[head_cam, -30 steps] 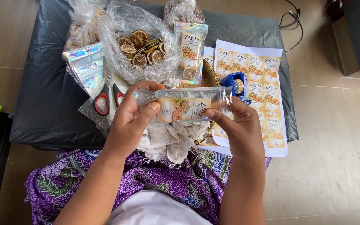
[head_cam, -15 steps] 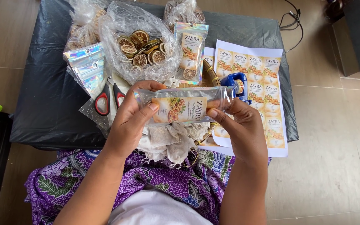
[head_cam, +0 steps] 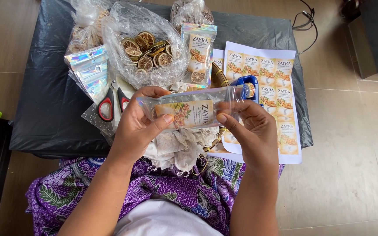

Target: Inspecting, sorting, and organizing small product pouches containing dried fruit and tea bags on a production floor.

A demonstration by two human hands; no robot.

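Both forearms rise from the lower edge of the view and lean in toward each other above the near edge of the table. The left hand [head_cam: 137, 124] is turned palm-right, its fingers curled over the top and its thumb pressed flat across the front, so it is closed in a pinch. The right hand [head_cam: 251, 131] mirrors it, back toward the camera, thumb pointing left and fingers wrapped behind, also closed in a grip. The two thumb tips lie near each other, apart. Both wrists are bent slightly inward.
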